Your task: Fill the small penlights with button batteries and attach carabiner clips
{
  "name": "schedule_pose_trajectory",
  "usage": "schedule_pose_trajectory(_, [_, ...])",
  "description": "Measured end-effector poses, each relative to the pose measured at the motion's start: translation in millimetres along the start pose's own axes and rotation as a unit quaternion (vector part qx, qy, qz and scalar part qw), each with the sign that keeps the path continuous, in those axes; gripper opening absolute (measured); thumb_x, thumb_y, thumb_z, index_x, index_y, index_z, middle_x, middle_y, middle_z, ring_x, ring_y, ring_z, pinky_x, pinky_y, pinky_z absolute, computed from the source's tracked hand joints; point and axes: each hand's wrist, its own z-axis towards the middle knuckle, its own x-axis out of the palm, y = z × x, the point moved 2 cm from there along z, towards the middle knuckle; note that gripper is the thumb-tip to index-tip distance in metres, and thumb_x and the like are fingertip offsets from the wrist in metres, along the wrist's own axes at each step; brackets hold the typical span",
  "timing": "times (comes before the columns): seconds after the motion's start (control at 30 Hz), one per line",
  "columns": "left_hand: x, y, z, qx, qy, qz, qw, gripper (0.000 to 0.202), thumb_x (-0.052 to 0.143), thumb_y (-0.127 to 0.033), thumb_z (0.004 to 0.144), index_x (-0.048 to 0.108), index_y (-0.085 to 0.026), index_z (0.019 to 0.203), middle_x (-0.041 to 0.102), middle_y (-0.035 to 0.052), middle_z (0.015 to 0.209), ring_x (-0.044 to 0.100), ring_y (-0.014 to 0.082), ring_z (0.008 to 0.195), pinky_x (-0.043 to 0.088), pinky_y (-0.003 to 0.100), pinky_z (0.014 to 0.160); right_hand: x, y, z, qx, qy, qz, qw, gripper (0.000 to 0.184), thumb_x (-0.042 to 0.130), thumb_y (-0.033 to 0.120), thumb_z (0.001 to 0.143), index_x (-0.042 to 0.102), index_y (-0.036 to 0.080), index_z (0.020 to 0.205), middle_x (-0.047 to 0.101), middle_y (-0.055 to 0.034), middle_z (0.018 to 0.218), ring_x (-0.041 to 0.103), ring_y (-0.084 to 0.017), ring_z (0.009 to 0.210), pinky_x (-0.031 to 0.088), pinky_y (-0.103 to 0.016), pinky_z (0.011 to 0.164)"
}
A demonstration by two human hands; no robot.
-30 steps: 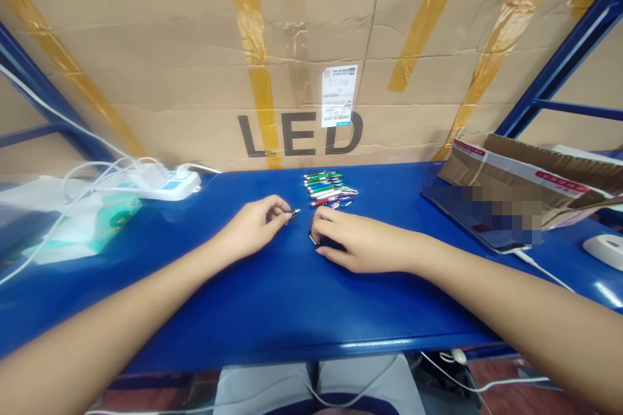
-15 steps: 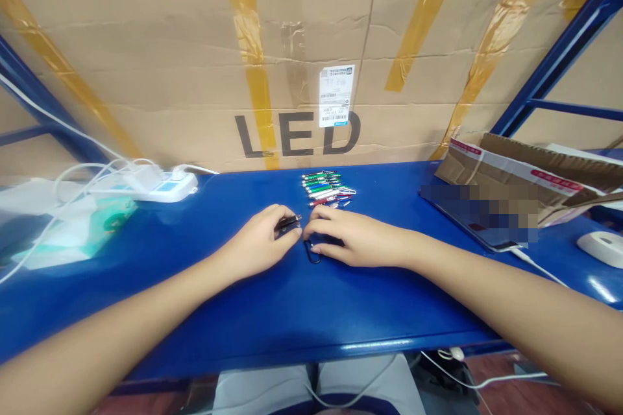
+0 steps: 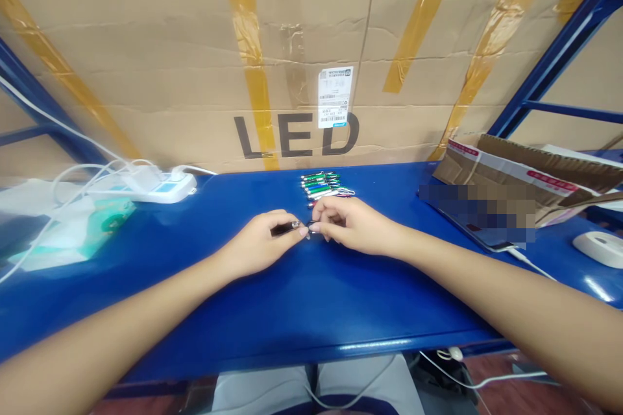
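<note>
My left hand (image 3: 260, 243) pinches a small black pen-shaped piece (image 3: 285, 228) with a silver tip, held level just above the blue table (image 3: 292, 298). My right hand (image 3: 353, 227) is closed in a pinch right at that tip, its fingertips meeting the left hand's; what it holds is hidden by the fingers. Just behind the hands lies a row of several small coloured pens with clips (image 3: 324, 185), green, black and red.
A large taped cardboard box marked LED (image 3: 302, 65) stands along the back. A white power strip with cables (image 3: 156, 185) and a teal packet (image 3: 82, 227) lie at left. A tablet (image 3: 477, 214), an open carton (image 3: 530, 175) and a white round object (image 3: 601, 248) lie at right.
My right hand lifted off the table and came up to the tip of the black piece; the black clip that lay under it is no longer seen. My left hand turned the piece level.
</note>
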Motion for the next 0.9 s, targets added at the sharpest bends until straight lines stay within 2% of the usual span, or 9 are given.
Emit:
schedule_pose_trajectory(0.23, [-0.3,0,1,-0.008,0.013,-0.063,0.998,0.035,0.056,-0.048,0.092,0.072,-0.018,0.086,0.069,0.0019,0.089,0.06,0.0183,0.086,0.045,0.028,0.081,5,4,-2,-0.021,0.021,0.082,0.996,0.022,0.061,0.033,0.093,0.046,0.02,0.104,0.06,0.0051,0.069,0.056,-0.012,0.064,0.046,-0.025,0.064])
schedule_pose_trajectory(0.33, [-0.5,-1,0,-0.014,-0.012,-0.064,0.998,0.035,0.057,-0.047,0.091,0.066,-0.017,0.077,0.063,-0.0001,0.08,0.055,0.0159,0.077,0.043,0.027,0.074,5,6,-3,-0.039,0.027,0.007,0.999,0.027,0.061,0.035,0.094,0.047,0.02,0.111,0.059,0.0047,0.072,0.054,-0.012,0.065,0.044,-0.025,0.064])
schedule_pose_trajectory(0.43, [-0.5,0,0,-0.031,-0.028,-0.08,0.996,0.034,0.057,-0.046,0.091,0.061,-0.017,0.075,0.058,-0.0023,0.072,0.05,0.0143,0.072,0.041,0.026,0.069,4,8,-4,-0.069,0.048,-0.115,0.99,0.02,0.054,0.037,0.099,0.055,0.017,0.099,0.061,-0.001,0.079,0.055,-0.014,0.07,0.044,-0.027,0.067])
schedule_pose_trajectory(0.5, [-0.4,1,0,-0.041,-0.026,-0.09,0.995,0.034,0.057,-0.046,0.09,0.061,-0.017,0.074,0.057,-0.0027,0.071,0.05,0.014,0.07,0.04,0.026,0.069,4,9,-4,-0.083,0.062,-0.182,0.978,0.028,0.044,0.038,0.103,0.056,0.017,0.09,0.063,-0.0054,0.085,0.057,-0.016,0.075,0.045,-0.03,0.071])
schedule_pose_trajectory(0.57, [-0.2,3,1,-0.05,-0.023,-0.094,0.994,0.035,0.056,-0.046,0.091,0.062,-0.017,0.073,0.059,-0.0024,0.071,0.051,0.0143,0.07,0.04,0.026,0.07,4,11,-4,-0.085,0.064,-0.232,0.967,0.032,0.038,0.039,0.105,0.056,0.016,0.09,0.063,-0.0074,0.088,0.057,-0.018,0.078,0.045,-0.032,0.073])
schedule_pose_trajectory(0.73, [1.0,3,0,-0.064,-0.006,-0.087,0.994,0.036,0.055,-0.047,0.091,0.063,-0.017,0.071,0.058,-0.0025,0.067,0.049,0.0139,0.066,0.038,0.026,0.066,5,14,-5,-0.096,0.086,-0.296,0.946,0.033,0.032,0.037,0.105,0.054,0.017,0.091,0.062,-0.0074,0.087,0.055,-0.017,0.074,0.045,-0.032,0.072])
schedule_pose_trajectory(0.9, [2.9,-3,-4,-0.058,0.011,-0.094,0.994,0.038,0.054,-0.049,0.092,0.064,-0.017,0.074,0.059,-0.0009,0.07,0.05,0.0148,0.069,0.038,0.026,0.065,6,15,-6,-0.124,0.081,-0.349,0.925,0.028,0.038,0.033,0.103,0.054,0.017,0.087,0.061,-0.0069,0.082,0.052,-0.018,0.07,0.041,-0.031,0.068])
